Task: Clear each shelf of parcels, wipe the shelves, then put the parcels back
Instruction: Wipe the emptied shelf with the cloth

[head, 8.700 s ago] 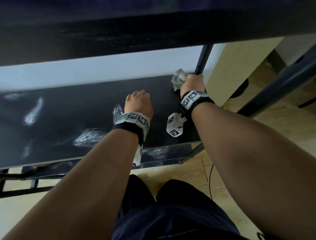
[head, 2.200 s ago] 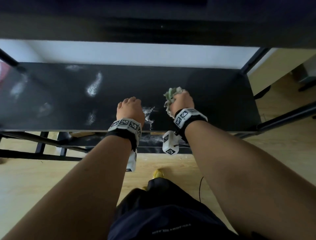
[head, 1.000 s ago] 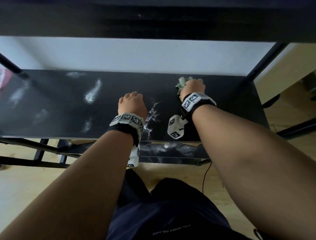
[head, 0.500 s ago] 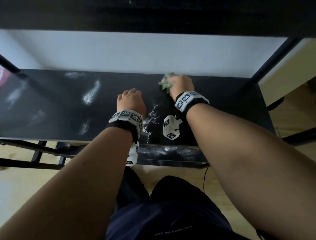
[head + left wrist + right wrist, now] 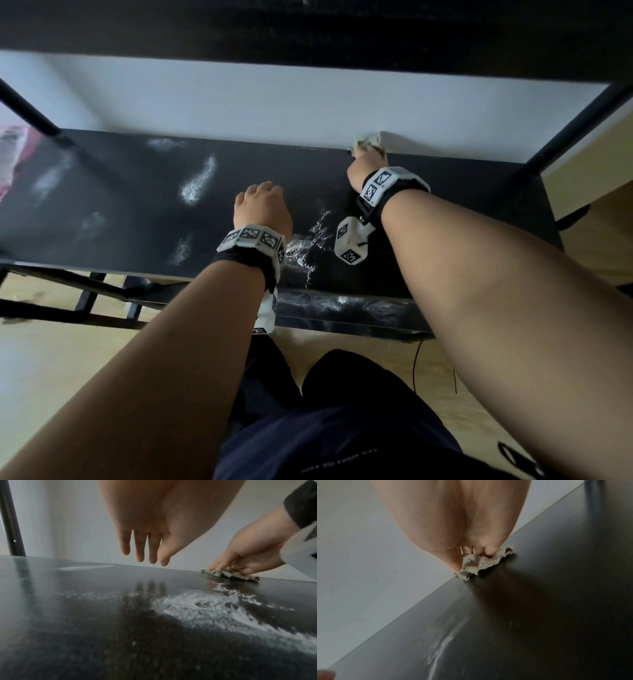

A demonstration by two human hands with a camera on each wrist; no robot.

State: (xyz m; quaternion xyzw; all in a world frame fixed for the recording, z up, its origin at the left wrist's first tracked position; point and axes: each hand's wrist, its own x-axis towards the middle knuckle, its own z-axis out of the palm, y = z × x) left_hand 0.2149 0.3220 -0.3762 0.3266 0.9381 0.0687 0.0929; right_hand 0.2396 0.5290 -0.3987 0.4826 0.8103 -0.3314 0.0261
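One shelf, black, no parcels in view; white powder streaks across left and centre. Right hand presses crumpled cloth flat-fingered at rear edge by wall. Left hand hovers above surface, fingers straight, holding nothing. Step: wiping, part done. Next, likely: draw cloth forward and left through remaining powder.

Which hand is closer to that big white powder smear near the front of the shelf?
Left. The left hand hovers just beside the powder smear, touching nothing. The right hand is farther back, pressing a cloth at the shelf's rear edge.
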